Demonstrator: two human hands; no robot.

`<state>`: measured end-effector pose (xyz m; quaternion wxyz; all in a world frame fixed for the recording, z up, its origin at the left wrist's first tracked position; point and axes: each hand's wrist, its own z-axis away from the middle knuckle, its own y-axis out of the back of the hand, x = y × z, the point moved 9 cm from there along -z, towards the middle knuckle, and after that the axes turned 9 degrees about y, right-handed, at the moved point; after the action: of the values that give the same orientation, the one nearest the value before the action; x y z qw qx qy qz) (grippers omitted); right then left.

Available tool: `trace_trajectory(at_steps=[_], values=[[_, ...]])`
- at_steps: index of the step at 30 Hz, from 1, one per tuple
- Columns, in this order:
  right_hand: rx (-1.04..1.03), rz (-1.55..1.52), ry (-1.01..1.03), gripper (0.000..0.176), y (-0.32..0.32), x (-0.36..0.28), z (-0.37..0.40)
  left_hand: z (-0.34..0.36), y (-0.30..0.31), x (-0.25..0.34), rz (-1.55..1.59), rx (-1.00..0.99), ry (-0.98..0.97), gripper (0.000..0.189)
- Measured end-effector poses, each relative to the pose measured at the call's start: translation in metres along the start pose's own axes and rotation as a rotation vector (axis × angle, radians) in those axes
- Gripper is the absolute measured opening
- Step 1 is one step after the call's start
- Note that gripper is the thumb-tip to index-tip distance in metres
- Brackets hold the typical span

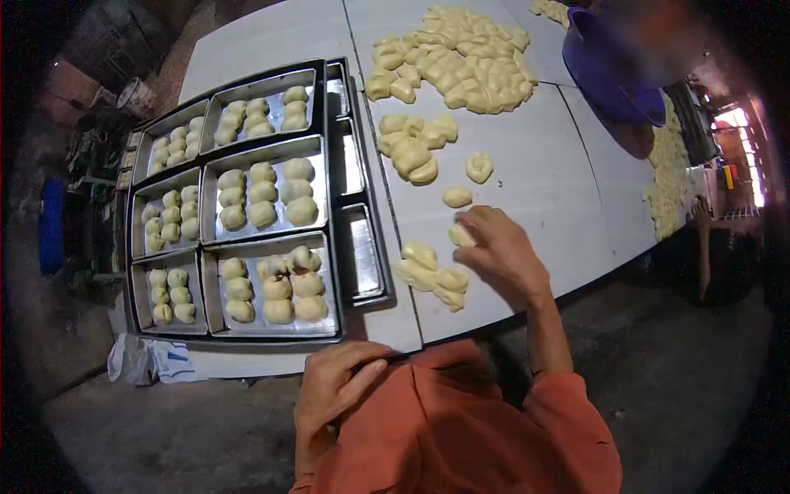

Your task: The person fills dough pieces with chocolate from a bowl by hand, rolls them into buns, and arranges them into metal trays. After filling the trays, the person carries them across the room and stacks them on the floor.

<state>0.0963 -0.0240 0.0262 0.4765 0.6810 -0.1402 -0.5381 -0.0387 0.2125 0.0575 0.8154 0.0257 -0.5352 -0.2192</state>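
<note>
My right hand [504,251] is over the white table, its thumb and fingers closed round a small dough piece [461,236]. Just beyond it lies a smooth oval dough ball [457,197], and past that a dough piece with a dimple [479,167]. Nearer the table's front edge is a small heap of dough lumps [432,276], left of my right hand. My left hand [341,380] rests at the front edge beside the trays, fingers extended and thumb apart, holding nothing. Metal trays [271,330] on the left hold rows of dough balls.
A large dough pile [461,62] and a smaller one [409,148] lie farther back. Empty trays [360,251] sit under the filled ones. A purple basin [605,78] stands at the back right, near more dough [668,177]. Plastic bags [152,360] hang at the front left.
</note>
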Motion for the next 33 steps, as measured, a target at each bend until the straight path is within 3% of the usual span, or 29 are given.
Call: trace_trajectory(at_steps=[1,2,4,7,10,11,14,15,18,19,20,21,24,25,28,29,30,33], values=[[0.019,0.155,0.124,0.045,-0.009,0.001,0.004,-0.006,-0.009,0.001,0.012,0.001,0.048,0.023],[-0.043,0.123,0.143,0.043,-0.02,0.008,0.005,-0.011,-0.017,-0.002,0.024,0.001,0.092,0.024],[0.026,0.066,0.192,0.034,-0.021,0.021,0.009,-0.024,-0.029,-0.004,-0.032,0.053,0.049,0.024],[0.058,-0.83,-0.312,0.03,-0.043,0.077,0.024,-0.034,-0.038,0.01,-0.017,0.137,0.04,0.027],[0.364,-1.205,-0.376,0.035,-0.017,0.066,0.033,-0.047,-0.054,0.032,0.08,0.156,-0.029,0.042],[0.398,-1.254,-0.303,0.046,-0.011,0.062,0.032,-0.055,-0.058,0.037,0.097,0.17,-0.068,0.046],[0.429,-1.262,-0.288,0.051,-0.006,0.028,0.037,-0.085,-0.07,0.052,0.152,0.15,-0.104,0.053],[0.346,-1.243,-0.364,0.054,-0.015,0.021,0.043,-0.098,-0.076,0.051,0.153,0.091,-0.097,0.051],[0.304,-1.095,-0.341,0.042,-0.03,0.014,0.054,-0.118,-0.083,0.039,0.27,-0.014,-0.103,0.036],[0.385,-1.24,-0.322,0.038,-0.037,0.012,0.057,-0.119,-0.078,0.037,0.294,0.005,-0.14,0.031],[0.391,-1.128,-0.4,0.032,-0.029,0.002,0.058,-0.119,-0.078,0.035,0.321,0.011,-0.177,0.026],[0.45,-1.018,-0.33,0.027,-0.026,0.002,0.056,-0.122,-0.078,0.035,0.223,0.055,-0.295,0.025],[0.526,-0.866,-0.241,0.019,-0.021,0.009,0.061,-0.124,-0.075,0.038,0.294,0.046,-0.271,0.026],[0.531,-0.845,-0.228,0.018,-0.018,0.01,0.058,-0.126,-0.075,0.043,0.23,0.019,-0.246,0.034],[0.568,-1.016,-0.169,0.017,-0.009,0.013,0.043,-0.117,-0.057,0.071,0.292,0.318,-0.322,0.047],[0.589,-1.012,-0.181,0.018,-0.005,0.013,0.036,-0.119,-0.059,0.077,0.208,0.452,-0.472,0.057],[0.57,-1.022,-0.234,0.017,0.0,0.011,0.031,-0.122,-0.065,0.083,0.233,0.464,-0.486,0.058],[0.454,-1.352,-0.103,0.036,0.003,0.007,0.012,-0.138,-0.094,0.099,0.305,0.459,-0.533,0.061]])
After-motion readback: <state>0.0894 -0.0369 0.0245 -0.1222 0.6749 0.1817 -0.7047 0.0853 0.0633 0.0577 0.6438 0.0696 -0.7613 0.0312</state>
